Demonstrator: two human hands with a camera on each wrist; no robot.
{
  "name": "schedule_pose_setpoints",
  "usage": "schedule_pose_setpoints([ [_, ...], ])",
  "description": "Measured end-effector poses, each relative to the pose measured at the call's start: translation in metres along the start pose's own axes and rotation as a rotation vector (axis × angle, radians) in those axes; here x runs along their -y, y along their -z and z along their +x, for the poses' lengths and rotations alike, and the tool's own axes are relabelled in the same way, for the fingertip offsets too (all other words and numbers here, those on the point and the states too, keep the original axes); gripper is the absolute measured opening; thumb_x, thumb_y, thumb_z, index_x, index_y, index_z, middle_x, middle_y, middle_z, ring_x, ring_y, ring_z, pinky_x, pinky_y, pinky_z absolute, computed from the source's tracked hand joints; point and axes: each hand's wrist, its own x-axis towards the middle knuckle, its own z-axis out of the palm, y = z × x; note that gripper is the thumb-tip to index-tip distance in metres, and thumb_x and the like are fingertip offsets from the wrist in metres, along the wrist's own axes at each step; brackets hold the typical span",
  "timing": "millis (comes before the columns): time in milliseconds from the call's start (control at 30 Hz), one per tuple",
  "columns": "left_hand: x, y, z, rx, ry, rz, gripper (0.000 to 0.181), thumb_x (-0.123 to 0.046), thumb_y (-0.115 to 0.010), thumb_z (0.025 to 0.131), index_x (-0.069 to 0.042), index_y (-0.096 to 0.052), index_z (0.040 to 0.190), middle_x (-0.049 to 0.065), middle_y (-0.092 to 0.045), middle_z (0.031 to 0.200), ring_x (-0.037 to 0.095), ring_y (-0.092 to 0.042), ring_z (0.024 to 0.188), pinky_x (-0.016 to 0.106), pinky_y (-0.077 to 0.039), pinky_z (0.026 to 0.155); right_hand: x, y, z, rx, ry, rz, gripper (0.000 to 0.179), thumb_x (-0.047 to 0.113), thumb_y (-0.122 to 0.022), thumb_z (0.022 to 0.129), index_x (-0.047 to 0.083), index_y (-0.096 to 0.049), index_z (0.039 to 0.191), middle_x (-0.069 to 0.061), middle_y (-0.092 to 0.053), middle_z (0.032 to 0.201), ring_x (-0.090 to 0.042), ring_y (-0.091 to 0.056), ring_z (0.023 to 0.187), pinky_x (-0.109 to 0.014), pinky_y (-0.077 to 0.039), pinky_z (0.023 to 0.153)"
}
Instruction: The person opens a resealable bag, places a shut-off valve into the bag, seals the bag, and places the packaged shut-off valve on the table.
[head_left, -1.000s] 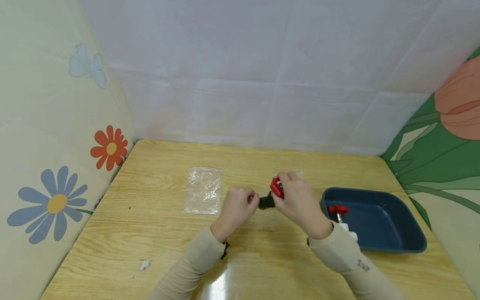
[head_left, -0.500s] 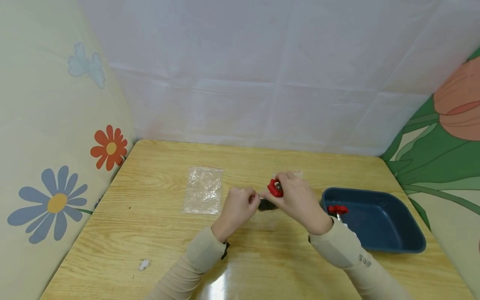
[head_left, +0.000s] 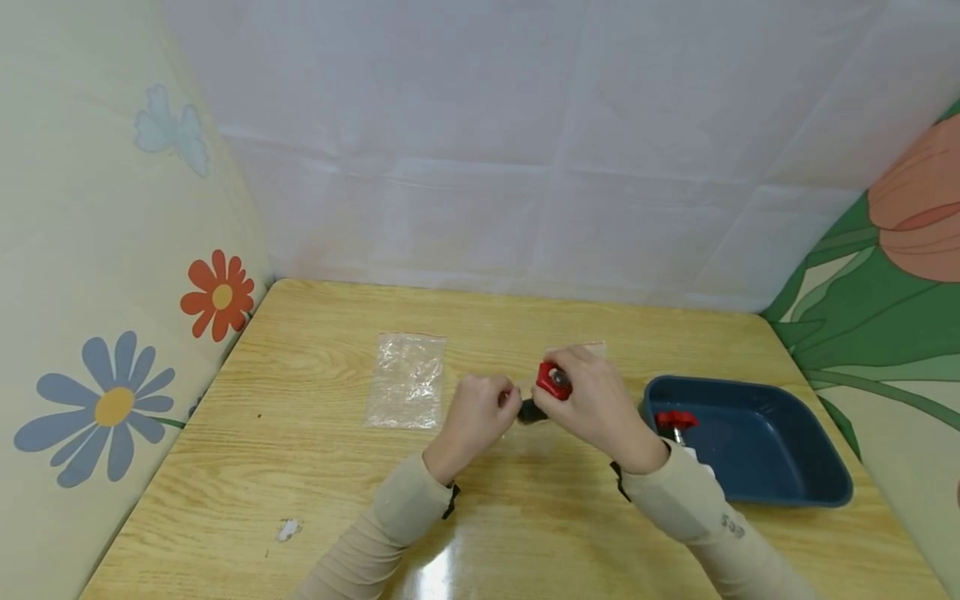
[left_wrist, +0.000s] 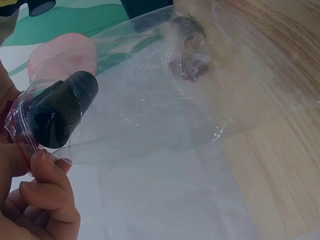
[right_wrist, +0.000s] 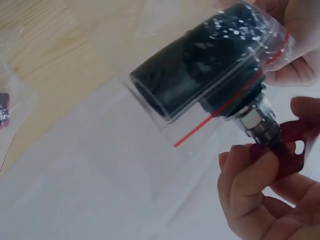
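Note:
A valve with a black pipe body, a metal stem and a red handle is held over the table. My right hand grips the red handle. In both wrist views the black body sits within the mouth of a clear zip bag, while the stem and handle stick out past the bag's red zip line. My left hand pinches the bag at its mouth, beside the valve. The rest of the bag hangs loose.
A flat clear bag lies left of the hands. Beyond the right hand, another bag holds a valve. At right, a dark blue tub contains a white valve with a red handle, partly behind the sleeve.
The red handle first shifted slightly left, then back right and a little lower. Less of the black body now shows between the hands. My left hand has barely moved.

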Motion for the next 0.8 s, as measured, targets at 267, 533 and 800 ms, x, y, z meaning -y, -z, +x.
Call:
schedule_pose_setpoints([
  [267,0.0,0.0,0.001,0.031,0.027,-0.032,0.016,0.001,-0.059,0.078,-0.002,-0.064,0.063,0.0,-0.054,0.05,-0.001,-0.035,0.04,0.01,-0.03,0.038,0.004,0.0,0.003,0.07,-0.002,-0.005,0.026,0.022,-0.076,0.071,0.006,-0.063,0.088,-0.008,-0.061,0.087,-0.019,-0.056,0.071,-0.029,-0.048,0.056],
  [533,-0.001,0.001,0.0,0.039,0.038,-0.08,0.014,0.001,-0.059,0.079,-0.001,-0.066,0.067,0.001,-0.057,0.052,-0.001,-0.035,0.04,0.011,-0.031,0.038,0.0,-0.007,0.006,0.087,0.017,0.021,0.019,0.019,-0.075,0.069,0.01,-0.061,0.078,-0.001,-0.057,0.076,-0.013,-0.052,0.064,-0.026,-0.045,0.054],
  [800,0.001,-0.001,0.0,0.063,0.064,-0.136,0.016,0.0,-0.057,0.083,-0.001,-0.066,0.069,0.003,-0.058,0.055,-0.001,-0.036,0.04,0.011,-0.032,0.037,-0.007,-0.015,0.003,0.094,0.082,-0.028,0.023,0.017,-0.078,0.064,0.006,-0.066,0.079,-0.004,-0.061,0.075,-0.014,-0.055,0.065,-0.026,-0.046,0.053],
])
